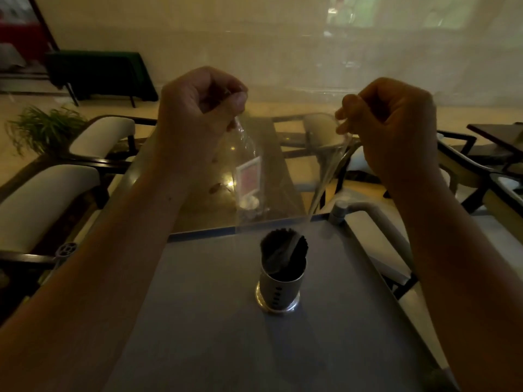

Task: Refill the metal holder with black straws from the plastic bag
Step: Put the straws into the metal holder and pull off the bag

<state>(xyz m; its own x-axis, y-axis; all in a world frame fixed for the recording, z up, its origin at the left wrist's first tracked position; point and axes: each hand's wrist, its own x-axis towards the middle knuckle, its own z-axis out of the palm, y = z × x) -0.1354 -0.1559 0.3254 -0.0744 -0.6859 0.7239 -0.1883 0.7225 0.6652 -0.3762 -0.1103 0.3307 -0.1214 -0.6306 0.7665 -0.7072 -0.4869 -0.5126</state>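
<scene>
Holding the plastic bag (271, 171) up by its two top corners, you have both hands raised well above the tabletop (212, 321). Your left hand (198, 100) is fisted, its fingers pinching one crumpled corner of the clear film. Your right hand (393, 120) is curled round the other corner.

The film hangs from both hands and narrows downward to the metal holder (281, 287). The holder stands upright on the grey tabletop, below and roughly midway between your hands, with neither hand clearly nearer. The black straws (283, 244) stand in the holder with their long axis close to vertical and their tops fanned above the rim. The bag's lower end lies on or around those tops, but I cannot tell whether it sleeves them.

I judge that the straws are already in the holder. The next move then depends on lifting straight up along the straws' axis, since a sideways pull could tip the holder or drag straws out.
</scene>
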